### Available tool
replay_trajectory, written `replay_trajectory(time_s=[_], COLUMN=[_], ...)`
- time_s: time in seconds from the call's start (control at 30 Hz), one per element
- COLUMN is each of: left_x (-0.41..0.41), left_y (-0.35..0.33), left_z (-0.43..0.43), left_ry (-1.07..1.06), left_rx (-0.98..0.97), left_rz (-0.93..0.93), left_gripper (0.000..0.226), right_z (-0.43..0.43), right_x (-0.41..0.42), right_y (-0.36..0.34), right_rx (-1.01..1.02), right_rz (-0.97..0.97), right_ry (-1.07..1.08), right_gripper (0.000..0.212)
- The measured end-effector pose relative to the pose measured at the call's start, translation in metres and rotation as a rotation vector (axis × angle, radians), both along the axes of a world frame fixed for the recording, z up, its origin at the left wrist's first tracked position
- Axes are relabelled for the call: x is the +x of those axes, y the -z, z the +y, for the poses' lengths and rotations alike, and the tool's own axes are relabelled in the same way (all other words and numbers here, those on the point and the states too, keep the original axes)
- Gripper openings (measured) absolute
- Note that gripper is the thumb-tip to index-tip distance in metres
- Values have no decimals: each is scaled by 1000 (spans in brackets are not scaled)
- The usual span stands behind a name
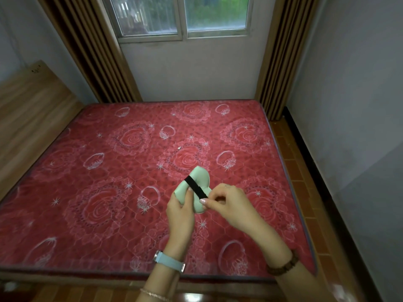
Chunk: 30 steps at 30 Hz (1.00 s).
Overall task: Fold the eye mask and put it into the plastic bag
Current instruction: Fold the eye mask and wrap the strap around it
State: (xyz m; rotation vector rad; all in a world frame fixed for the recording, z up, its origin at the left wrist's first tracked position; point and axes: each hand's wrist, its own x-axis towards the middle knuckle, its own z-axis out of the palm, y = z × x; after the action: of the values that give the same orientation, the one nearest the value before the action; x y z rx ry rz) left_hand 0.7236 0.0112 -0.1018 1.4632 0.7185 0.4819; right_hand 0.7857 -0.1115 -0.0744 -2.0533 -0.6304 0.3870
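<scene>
A pale green eye mask (199, 178) is folded in half and held above the red mattress. Its black elastic strap (195, 187) runs diagonally across the folded bundle. My left hand (181, 211) grips the mask from below and the left. My right hand (226, 202) pinches the lower end of the strap between thumb and fingers at the mask's right side. No plastic bag shows in the head view.
The red rose-patterned mattress (109, 171) fills the middle of the view. A small white scrap (179, 147) lies on it beyond the hands. A wooden headboard (28, 105) stands at the left, and a tiled floor strip (298, 171) runs along the right.
</scene>
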Motion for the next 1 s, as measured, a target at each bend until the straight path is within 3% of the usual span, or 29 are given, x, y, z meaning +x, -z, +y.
replay_trajectory(time_s=[0.17, 0.23, 0.4, 0.53, 0.7, 0.83, 1.0], left_x=[6, 7, 8, 6, 3, 2, 3], left_y=[-4, -4, -8, -11, -10, -6, -8], left_z=[2, 1, -2, 2, 1, 3, 12], left_ry=[-67, -76, -23, 73, 188, 196, 181], left_rx=[-164, -239, -451, -450, -396, -457, -673], left_rz=[-57, -59, -113, -138, -183, -131, -124], left_gripper=[21, 24, 29, 33, 37, 30, 51], right_z=[-5, -7, -2, 1, 2, 1, -6], right_x=[-6, -5, -7, -8, -7, -3, 0], right_y=[5, 5, 9, 10, 6, 6, 9], right_rx=[10, 78, 387, 559, 634, 611, 323], right_rz=[-57, 20, 351, 568, 603, 371, -284], right_ry=[12, 35, 304, 344, 201, 238, 243], right_gripper=[15, 8, 31, 36, 28, 20, 27])
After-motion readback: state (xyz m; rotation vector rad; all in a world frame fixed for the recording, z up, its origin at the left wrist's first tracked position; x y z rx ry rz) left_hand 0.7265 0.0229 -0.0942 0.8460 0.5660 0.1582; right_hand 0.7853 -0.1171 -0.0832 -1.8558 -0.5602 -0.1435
